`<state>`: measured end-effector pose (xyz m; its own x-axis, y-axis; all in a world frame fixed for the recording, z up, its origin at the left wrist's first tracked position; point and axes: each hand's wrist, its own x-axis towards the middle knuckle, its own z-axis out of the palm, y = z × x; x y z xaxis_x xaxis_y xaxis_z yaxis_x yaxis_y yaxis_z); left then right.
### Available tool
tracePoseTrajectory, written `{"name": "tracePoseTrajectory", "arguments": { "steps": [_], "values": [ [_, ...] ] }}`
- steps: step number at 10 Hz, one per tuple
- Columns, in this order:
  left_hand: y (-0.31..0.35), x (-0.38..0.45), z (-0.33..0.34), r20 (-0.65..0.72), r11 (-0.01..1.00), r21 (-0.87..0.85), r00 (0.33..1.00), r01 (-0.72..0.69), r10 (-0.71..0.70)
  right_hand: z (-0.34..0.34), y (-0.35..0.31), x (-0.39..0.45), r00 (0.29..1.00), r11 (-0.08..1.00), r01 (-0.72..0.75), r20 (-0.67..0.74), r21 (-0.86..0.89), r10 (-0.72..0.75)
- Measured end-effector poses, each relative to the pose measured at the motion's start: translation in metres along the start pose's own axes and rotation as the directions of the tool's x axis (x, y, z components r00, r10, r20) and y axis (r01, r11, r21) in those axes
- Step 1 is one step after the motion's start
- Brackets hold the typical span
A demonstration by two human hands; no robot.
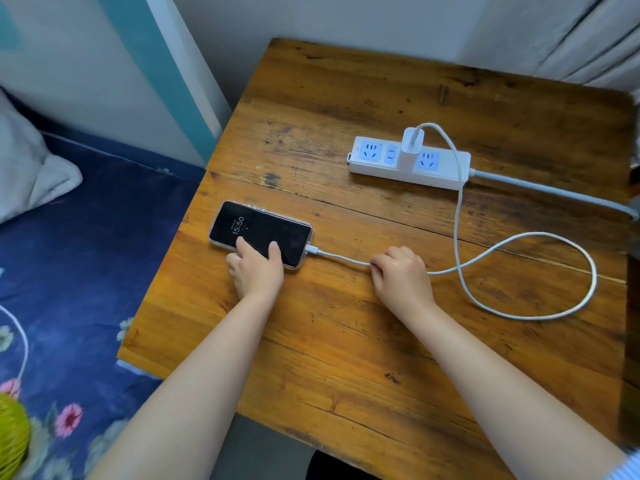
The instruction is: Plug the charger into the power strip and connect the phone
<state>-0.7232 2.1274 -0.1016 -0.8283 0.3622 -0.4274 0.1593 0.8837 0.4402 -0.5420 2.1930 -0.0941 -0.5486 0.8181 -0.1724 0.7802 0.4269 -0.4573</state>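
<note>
— Where's the phone (260, 233)?
— Flat on the wooden surface (346, 341) near its left edge, screen lit, showing 15:50. The left hand (254, 270) presses on it, fingers (242, 245) spread on the glass, grasping nothing.
— And the cable (519, 315)?
— Plugged into the phone's right end. The right hand (401, 273) is curled over it just beside the plug; whether it pinches the cable, I cannot tell.
— The charger (410, 147)?
— Upright in the power strip (446, 169), toward the far right corner.
</note>
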Motion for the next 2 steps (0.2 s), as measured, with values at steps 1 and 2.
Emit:
{"name": "tracePoseTrajectory", "arguments": {
  "steps": [1,2],
  "values": [
    [-0.021,-0.015,0.001,-0.054,0.979,0.093,0.981,-0.180,0.185,-0.002,0.003,-0.003,1.000,1.000,0.014,0.001,0.004,-0.014],
    [-0.042,-0.030,0.010,0.010,0.922,0.259,0.955,-0.290,0.297,-0.009,0.005,-0.005,1.000,0.998,-0.018,0.000,0.055,0.018]
  ]
}}
